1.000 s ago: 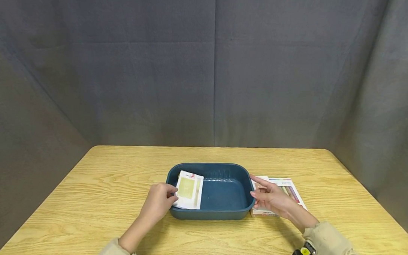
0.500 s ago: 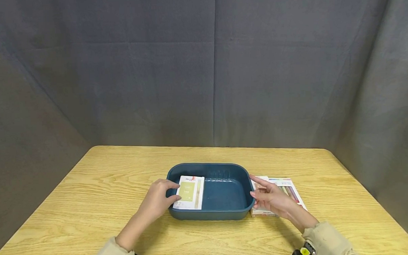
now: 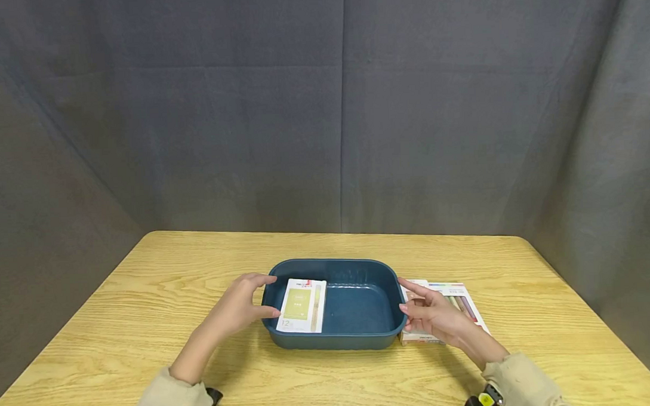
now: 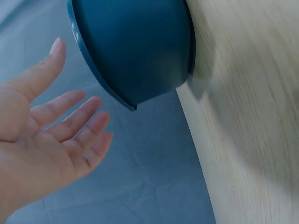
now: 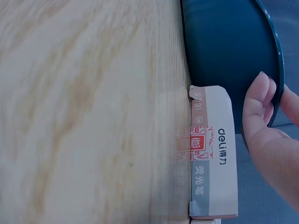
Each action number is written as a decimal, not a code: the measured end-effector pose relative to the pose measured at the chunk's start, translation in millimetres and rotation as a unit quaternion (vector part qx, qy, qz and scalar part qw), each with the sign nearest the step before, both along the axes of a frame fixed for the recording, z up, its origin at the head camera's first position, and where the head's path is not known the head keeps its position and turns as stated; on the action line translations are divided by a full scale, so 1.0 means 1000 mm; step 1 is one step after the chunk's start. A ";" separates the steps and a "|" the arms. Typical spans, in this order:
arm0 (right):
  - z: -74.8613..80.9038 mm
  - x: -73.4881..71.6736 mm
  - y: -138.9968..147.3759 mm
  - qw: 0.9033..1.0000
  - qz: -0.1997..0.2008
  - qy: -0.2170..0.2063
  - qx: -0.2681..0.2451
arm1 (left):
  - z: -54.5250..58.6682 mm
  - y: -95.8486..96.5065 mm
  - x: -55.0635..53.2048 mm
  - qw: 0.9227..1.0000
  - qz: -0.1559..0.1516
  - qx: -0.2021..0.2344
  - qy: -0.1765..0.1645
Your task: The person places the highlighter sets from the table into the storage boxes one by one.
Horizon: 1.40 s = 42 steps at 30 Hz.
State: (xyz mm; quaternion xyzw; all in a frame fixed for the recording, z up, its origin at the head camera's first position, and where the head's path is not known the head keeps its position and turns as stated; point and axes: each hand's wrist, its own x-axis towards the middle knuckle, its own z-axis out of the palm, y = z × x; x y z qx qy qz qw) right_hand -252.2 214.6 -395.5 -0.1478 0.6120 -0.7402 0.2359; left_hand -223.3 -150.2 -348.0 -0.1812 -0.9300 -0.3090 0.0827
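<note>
A dark blue plastic bin [image 3: 356,312] stands on the table. In its left part lies a white box [image 3: 302,305] with a yellow-green panel and a "12" printed on it, face up and slightly tilted. Just left of the bin, my left hand [image 3: 237,304] is spread with thumb and fingers apart and holds nothing; the left wrist view shows its palm beside the bin's outer wall. My right hand [image 3: 436,315] grips the bin's right rim, with thumb and fingers on either side of it in the right wrist view. Under that hand sits a white highlighter box [image 5: 212,154].
Another white box [image 3: 479,317] showing coloured pens lies to the right of the highlighter box, partly covered by the right hand. The wooden table [image 3: 198,273] reaches back to a grey curtain [image 3: 247,140], which also hangs at both sides.
The left hand has let go of the white box and drawn back to the left, its fingers spreading. The box has settled flatter inside the bin. My right hand stays at the rim.
</note>
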 end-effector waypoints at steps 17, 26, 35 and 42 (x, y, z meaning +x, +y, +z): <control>0.000 -0.001 0.001 1.000 0.005 0.000 0.000 | 0.000 -0.013 -0.011 0.994 -0.027 -0.043 -0.095; -0.001 -0.001 0.001 1.000 0.003 0.000 0.004 | -0.003 -0.016 -0.021 0.989 -0.055 -0.018 -0.135; -0.002 -0.001 -0.001 1.000 0.004 0.003 -0.002 | -0.005 -0.020 -0.025 0.982 -0.068 0.019 -0.175; -0.002 -0.002 -0.001 1.000 -0.007 0.001 0.008 | -0.008 -0.025 -0.030 0.975 -0.101 0.056 -0.191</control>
